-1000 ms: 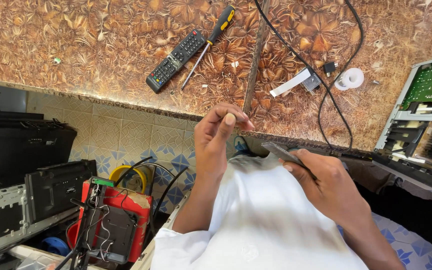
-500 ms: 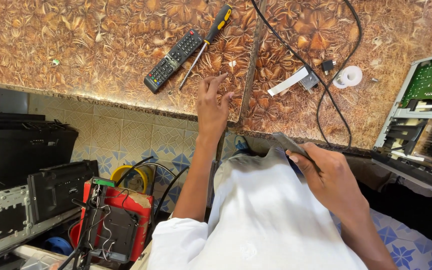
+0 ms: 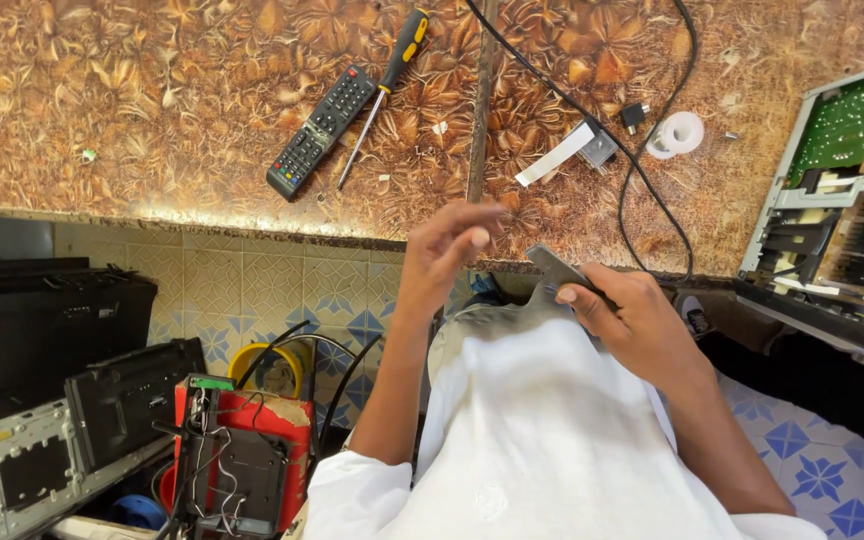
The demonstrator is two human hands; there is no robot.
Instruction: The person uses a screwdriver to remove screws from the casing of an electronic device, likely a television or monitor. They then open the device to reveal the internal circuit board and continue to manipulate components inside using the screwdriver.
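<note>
My right hand (image 3: 630,322) holds a small flat grey piece (image 3: 552,266) between thumb and fingers, just below the edge of the brown patterned counter (image 3: 152,110). My left hand (image 3: 444,250) hovers at the counter's front edge with its fingers loosely apart and blurred, holding nothing I can see. A black remote control (image 3: 320,130) and a screwdriver (image 3: 384,90) with a black and yellow handle lie on the counter, up and to the left of my left hand.
An opened device with a green circuit board (image 3: 837,120) sits at the counter's right. A white tape roll (image 3: 679,132), a white flat cable (image 3: 555,168) and a black cord (image 3: 642,195) lie nearby. Black casings (image 3: 42,320) and a red box (image 3: 242,450) stand on the floor, left.
My left hand reached out over the counter toward the remote, then drew back to the counter's edge with its fingers spread. My right hand kept hold of the grey piece.
</note>
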